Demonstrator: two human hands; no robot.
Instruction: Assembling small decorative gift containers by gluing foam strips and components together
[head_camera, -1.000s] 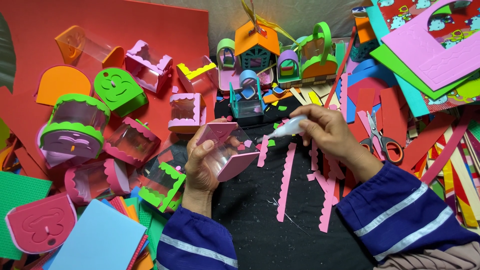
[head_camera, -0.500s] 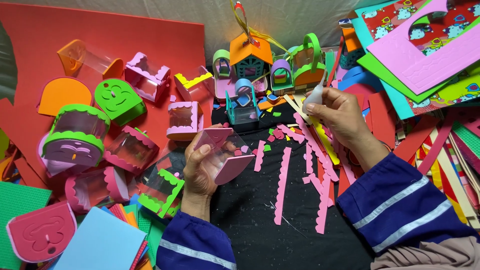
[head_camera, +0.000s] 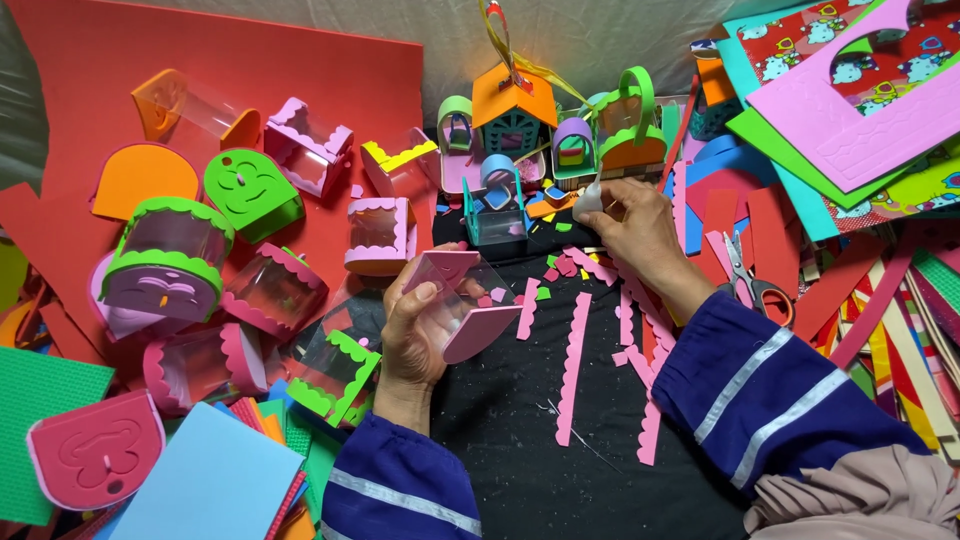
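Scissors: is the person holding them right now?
No, the scissors lie on the table beside the right hand, which pinches a small white tube.

Black cloth (head_camera: 520, 440) covered work surface at centre. Large red foam sheet (head_camera: 300, 70) lay across upper left. Pale grey crumpled fabric (head_camera: 600, 35) ran along far edge. Light was even and bright; no walls or windows visible.

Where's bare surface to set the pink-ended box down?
Bare black mat below the left hand, left of the long pink strip. Bare red sheet at top left, above the orange box. Crowded: foam boxes on the left, pink strips and scissors by the right hand.
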